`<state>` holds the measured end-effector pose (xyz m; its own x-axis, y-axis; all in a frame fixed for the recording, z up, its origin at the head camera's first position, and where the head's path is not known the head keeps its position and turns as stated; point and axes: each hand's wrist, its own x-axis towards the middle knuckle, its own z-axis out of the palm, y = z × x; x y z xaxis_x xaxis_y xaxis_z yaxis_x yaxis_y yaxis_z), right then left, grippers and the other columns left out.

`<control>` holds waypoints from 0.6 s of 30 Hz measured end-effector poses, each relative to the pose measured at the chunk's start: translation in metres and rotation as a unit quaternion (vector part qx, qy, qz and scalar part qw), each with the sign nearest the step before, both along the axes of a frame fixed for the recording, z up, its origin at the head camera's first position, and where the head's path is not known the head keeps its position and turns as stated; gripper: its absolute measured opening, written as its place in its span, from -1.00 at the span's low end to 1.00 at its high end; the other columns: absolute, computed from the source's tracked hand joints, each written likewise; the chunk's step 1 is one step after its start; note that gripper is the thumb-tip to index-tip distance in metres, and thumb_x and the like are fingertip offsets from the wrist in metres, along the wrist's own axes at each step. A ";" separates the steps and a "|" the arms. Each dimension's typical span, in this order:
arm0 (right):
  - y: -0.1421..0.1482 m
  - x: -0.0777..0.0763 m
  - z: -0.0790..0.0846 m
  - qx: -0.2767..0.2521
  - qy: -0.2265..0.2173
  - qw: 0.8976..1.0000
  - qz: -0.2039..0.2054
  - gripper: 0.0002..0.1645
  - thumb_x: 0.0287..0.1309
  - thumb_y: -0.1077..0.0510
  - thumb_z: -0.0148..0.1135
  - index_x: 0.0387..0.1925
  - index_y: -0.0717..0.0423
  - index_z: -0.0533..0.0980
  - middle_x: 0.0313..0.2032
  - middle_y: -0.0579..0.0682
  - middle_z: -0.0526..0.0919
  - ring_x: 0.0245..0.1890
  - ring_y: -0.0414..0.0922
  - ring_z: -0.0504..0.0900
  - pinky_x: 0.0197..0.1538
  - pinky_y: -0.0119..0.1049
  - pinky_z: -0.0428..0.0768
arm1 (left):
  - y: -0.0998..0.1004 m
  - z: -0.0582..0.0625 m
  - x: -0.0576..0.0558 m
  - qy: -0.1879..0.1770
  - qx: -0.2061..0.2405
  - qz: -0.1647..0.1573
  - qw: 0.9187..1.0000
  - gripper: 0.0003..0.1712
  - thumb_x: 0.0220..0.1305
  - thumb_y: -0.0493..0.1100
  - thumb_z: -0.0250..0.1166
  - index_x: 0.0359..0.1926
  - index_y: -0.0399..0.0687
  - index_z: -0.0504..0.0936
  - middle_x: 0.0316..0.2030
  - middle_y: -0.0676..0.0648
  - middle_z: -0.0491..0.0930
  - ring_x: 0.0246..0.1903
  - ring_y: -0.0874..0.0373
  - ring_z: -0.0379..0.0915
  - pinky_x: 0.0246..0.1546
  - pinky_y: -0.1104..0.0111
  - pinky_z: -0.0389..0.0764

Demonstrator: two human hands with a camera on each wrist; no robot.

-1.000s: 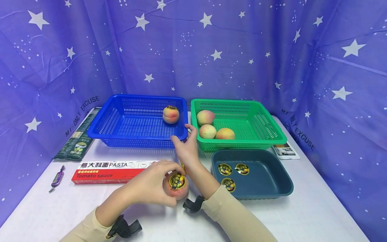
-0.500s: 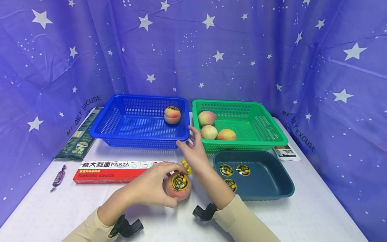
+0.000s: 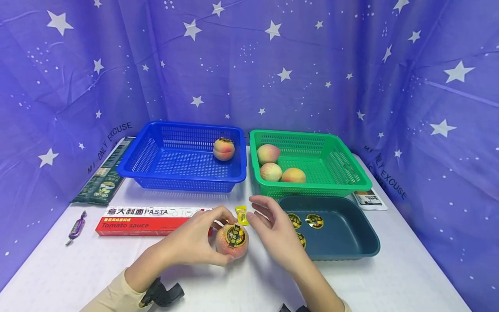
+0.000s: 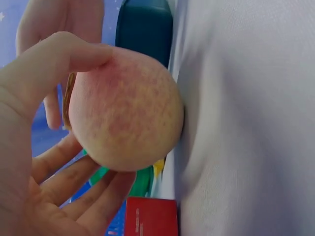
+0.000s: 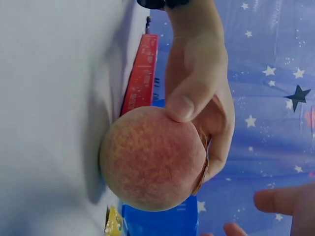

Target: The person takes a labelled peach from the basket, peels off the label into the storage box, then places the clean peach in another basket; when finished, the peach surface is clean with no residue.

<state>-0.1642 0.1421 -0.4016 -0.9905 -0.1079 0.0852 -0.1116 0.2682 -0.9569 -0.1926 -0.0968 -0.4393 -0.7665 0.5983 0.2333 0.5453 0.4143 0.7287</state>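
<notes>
A pink peach (image 3: 230, 248) with a black-and-gold sticker (image 3: 236, 236) on top sits on the white table. My left hand (image 3: 195, 242) holds this peach from its left side, thumb in front and fingers behind; the left wrist view shows the thumb on the peach's skin (image 4: 129, 113). Just right of the peach, my right hand (image 3: 278, 229) is apart from it, fingers loosely bent with nothing between them. Several of its fingers (image 5: 275, 200) show at the lower right of the right wrist view. A yellow wrapped candy (image 3: 242, 215) lies behind the peach, between the hands.
A blue basket (image 3: 181, 178) holds one stickered peach (image 3: 224, 149). The green basket (image 3: 331, 187) holds three peaches. A dark teal tray (image 3: 339, 242) bears three stickers. A red pasta box (image 3: 132, 226), purple candy (image 3: 76, 227), green packet (image 3: 99, 186) and white pouch (image 3: 369, 199) lie around.
My right hand has come away from the blue basket's front right corner, back toward me and to the right, beside the peach. The yellow candy is now uncovered. My left hand keeps holding the peach.
</notes>
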 end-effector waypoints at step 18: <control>-0.007 0.030 -0.020 0.137 0.048 0.989 -0.021 -0.76 0.33 0.16 0.56 -0.01 -0.07 0.74 0.01 -0.12 0.74 0.02 -0.14 0.75 0.03 -0.32 0.84 | -0.007 0.000 -0.001 0.011 0.044 -0.025 0.999 -0.39 0.03 -0.09 0.76 0.10 0.24 0.70 0.05 0.26 0.73 0.01 0.30 0.75 0.15 0.34 0.82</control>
<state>-0.1343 0.1348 -0.4215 -0.9833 -0.0985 0.1530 -0.1820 0.5227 -0.8329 -0.1939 -0.1035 -0.4395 -0.7303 0.6123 0.3030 0.5795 0.3203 0.7493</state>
